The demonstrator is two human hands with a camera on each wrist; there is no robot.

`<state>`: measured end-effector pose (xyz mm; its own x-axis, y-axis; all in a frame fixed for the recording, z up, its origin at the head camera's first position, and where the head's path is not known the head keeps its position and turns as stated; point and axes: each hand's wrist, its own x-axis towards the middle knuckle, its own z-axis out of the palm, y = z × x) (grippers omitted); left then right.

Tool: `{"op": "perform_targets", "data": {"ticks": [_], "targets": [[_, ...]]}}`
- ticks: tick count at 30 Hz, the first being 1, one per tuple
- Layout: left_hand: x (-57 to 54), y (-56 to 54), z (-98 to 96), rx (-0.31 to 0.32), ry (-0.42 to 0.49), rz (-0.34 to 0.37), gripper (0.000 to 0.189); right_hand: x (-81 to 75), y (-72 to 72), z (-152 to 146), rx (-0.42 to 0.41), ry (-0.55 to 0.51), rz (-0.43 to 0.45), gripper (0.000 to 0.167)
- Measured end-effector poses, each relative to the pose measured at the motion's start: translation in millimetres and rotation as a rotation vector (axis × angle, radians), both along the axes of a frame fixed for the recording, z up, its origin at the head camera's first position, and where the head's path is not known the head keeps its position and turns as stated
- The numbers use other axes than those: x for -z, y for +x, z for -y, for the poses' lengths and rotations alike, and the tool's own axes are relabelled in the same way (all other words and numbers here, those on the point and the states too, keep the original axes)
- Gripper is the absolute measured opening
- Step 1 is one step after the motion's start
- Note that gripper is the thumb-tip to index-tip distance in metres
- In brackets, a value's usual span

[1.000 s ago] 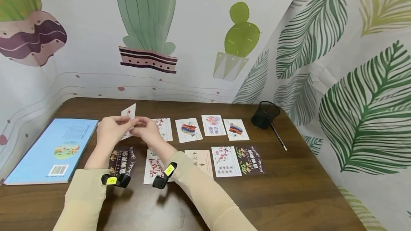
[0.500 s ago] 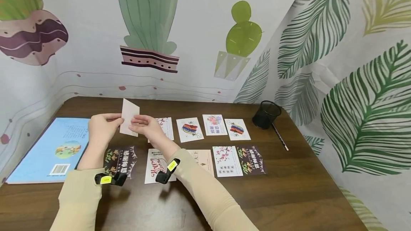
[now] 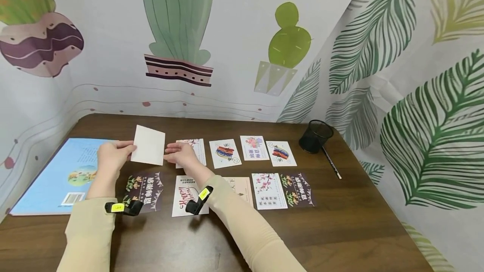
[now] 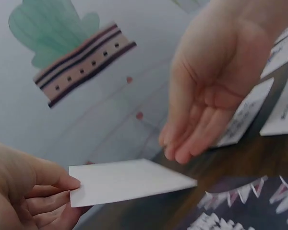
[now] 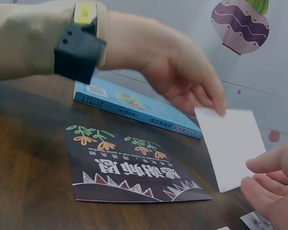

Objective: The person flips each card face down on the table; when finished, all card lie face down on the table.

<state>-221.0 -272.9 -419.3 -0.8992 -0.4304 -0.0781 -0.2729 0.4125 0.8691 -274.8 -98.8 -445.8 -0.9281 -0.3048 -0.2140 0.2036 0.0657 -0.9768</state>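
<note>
The left hand (image 3: 112,158) is pinching a white card (image 3: 149,145) in its grip above the surface (image 3: 340,234), toward the far left corner, while the right hand (image 3: 186,157), grip spread, is hovering just beside it.

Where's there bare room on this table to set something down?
The widest bare patch of table is near right, between the right-end dark card, the pencil and the right sleeve. A smaller one lies between it and the left sleeve, nearer than the Happy card. It's crowded around the blue book and left hand, and across both card rows.
</note>
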Motion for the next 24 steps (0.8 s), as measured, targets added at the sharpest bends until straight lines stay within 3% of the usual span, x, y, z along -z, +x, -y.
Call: {"op": "perform_targets", "data": {"ticks": [8, 12, 24], "targets": [[15.9, -2.0, -6.1, -0.025, -0.06, 0.065, 0.04, 2.0, 5.0, 1.1, -0.038, 0.066, -0.026, 0.034], [21.1, -1.7, -7.5, -0.03, -0.078, 0.076, 0.04, 2.8, 6.1, 2.8, -0.026, 0.062, 0.003, 0.033], [16.9, -2.1, -3.1, -0.017, -0.163, 0.101, 0.041, 1.7, 9.0, 0.9, -0.041, 0.091, 0.007, 0.031]]}}
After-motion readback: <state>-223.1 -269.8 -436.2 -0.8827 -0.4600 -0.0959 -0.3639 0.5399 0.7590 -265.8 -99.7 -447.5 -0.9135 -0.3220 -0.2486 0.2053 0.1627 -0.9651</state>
